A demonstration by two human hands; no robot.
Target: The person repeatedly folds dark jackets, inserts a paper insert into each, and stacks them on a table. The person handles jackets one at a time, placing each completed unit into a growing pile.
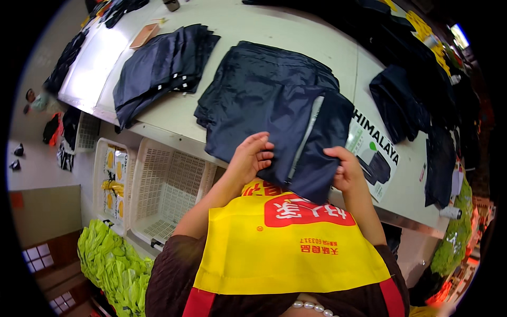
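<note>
A dark navy piece of cloth [280,127] with a pale narrow strip running down it lies in front of me, its near end hanging over the table edge toward my apron. My right hand [346,169] pinches its right edge, thumb on top and fingers curled below. At its left side is my left hand [253,156], fingers curled in with the tips close to the thumb; what they hold, if anything, is too small to make out. Beneath the cloth spreads a stack of folded navy garments [237,79], whose exact kind I cannot tell.
Another navy garment stack [158,68] with small white tags lies left, near a shallow pinkish tray [144,36]. A printed sheet [377,158] and more dark cloth [398,103] are right. Below the table's left edge stand a white crate [169,185] and bright green bundles [113,264].
</note>
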